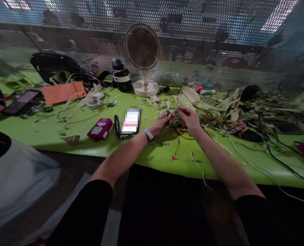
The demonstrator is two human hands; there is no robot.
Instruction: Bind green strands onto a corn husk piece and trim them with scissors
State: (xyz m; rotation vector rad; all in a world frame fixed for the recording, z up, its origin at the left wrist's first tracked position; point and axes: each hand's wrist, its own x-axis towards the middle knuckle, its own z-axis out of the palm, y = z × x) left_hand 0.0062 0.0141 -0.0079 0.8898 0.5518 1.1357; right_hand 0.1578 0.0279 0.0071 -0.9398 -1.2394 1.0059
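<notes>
Both my hands meet over the green table (pixel 64 133), a little right of centre. My left hand (pixel 163 122), with a white band on its wrist, is closed in a pinch on a small bundle of green and pale husk strips (pixel 176 118). My right hand (pixel 191 118) grips the same bundle from the right, fingers curled round it. Under the hands lie yellow-handled scissors or pliers (pixel 184 134), partly hidden. What exactly the bundle is made of is hard to make out.
A heap of dried husks and leaves (pixel 218 106) covers the table's right side, with black cables (pixel 282 157). A phone on a stand (pixel 130 122), a magenta device (pixel 100 128), a small fan (pixel 142 58), a black jar (pixel 120 78) and an orange card (pixel 62 92) lie to the left.
</notes>
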